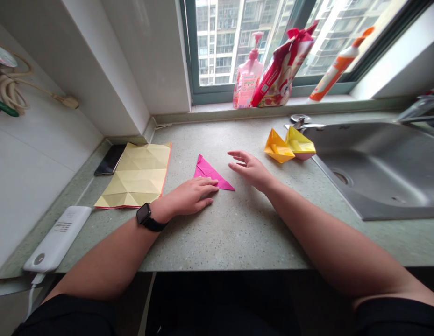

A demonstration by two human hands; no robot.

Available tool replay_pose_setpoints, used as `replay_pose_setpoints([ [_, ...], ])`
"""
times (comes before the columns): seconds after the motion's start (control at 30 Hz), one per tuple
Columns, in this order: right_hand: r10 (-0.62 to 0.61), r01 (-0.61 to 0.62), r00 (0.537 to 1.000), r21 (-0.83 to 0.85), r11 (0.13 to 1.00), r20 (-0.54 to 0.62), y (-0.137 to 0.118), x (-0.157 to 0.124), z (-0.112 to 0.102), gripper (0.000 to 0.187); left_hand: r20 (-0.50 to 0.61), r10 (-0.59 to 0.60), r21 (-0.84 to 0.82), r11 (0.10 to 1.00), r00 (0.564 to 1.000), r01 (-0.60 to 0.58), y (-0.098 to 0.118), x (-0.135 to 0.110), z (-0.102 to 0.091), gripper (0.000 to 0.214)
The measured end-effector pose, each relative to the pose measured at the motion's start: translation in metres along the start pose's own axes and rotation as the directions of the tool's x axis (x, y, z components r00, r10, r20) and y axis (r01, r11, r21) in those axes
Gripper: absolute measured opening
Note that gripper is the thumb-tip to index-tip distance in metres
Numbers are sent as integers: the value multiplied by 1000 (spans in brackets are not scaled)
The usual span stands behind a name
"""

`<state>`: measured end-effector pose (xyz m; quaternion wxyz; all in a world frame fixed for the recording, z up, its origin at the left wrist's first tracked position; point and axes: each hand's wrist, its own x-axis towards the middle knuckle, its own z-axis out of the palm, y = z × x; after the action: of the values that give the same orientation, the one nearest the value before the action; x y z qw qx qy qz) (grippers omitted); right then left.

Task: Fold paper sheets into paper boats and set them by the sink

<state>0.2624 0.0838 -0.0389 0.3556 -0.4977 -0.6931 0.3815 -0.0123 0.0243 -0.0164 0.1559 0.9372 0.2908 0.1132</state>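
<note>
A pink sheet of origami paper [211, 171], folded into a triangle, lies on the speckled counter [217, 233]. My left hand [194, 193] rests on its lower left part with the fingers stretched out flat, hiding that part of the paper. A dark watch [144, 214] is on the left wrist. My right hand [250, 169] hovers to the right of the paper, apart from it, with its fingers spread and nothing in them. Beyond the right hand stand two folded paper boats, an orange one [278, 148] and a yellow one [301, 142].
Creased yellow paper [139, 175] lies at left, partly over a phone [110, 160]. A white power bank [59, 240] with a cable sits near the left edge. The steel sink [381, 212] is at right. A pump bottle [247, 81], red bag [278, 74] and orange-white bottle [332, 74] line the windowsill.
</note>
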Motion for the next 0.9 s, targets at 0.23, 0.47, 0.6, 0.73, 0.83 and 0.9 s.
replay_pose_setpoints([
  [0.23, 228, -252, 968, 360, 898, 109, -5, -2, 3, 34, -45, 89, -9, 996, 995, -89, 2, 2, 1, 34],
  [0.47, 243, -273, 962, 402, 874, 125, -7, -1, 3, 28, -223, -181, 192, 955, 958, 225, -9, -1, -3, 21],
  [0.6, 246, -291, 956, 435, 852, 158, -11, -3, 5, 26, -157, -190, 156, 964, 969, 214, -14, 0, -2, 17],
  [0.73, 251, -310, 950, 452, 836, 188, -15, -5, 7, 27, -150, -180, 128, 971, 972, 200, -12, 1, 0, 12],
  [0.83, 257, -316, 948, 471, 823, 187, -16, -6, 9, 25, -152, -175, 123, 973, 973, 194, -11, 1, 2, 11],
  [0.9, 255, -313, 949, 482, 819, 184, -15, -6, 9, 25, -156, -174, 122, 974, 972, 193, -12, 1, 2, 11],
])
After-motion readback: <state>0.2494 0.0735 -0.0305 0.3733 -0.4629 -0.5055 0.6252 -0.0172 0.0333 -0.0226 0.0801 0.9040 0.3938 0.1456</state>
